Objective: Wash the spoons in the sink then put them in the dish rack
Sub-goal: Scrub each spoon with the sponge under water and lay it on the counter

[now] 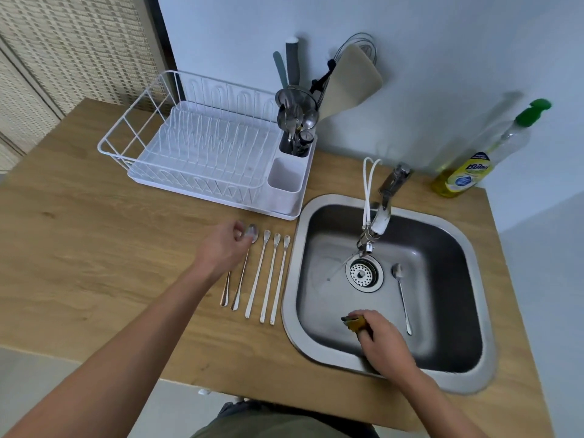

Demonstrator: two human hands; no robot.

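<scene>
Steel spoons [257, 273] lie in a row on the wooden surface [94, 248] just left of the sink [474, 248], and one more spoon [402, 298] rests on the sink floor. My left hand [226, 246] curls its fingers [241, 233] around the bowl of the leftmost pair; my right hand [384, 341] clamps a sponge [353, 322] over the basin. I judge I am fetching the next spoon to scrub. Next comes lifting it cleanly and carrying it across to the sponge. The dish rack [132, 134] waits behind.
</scene>
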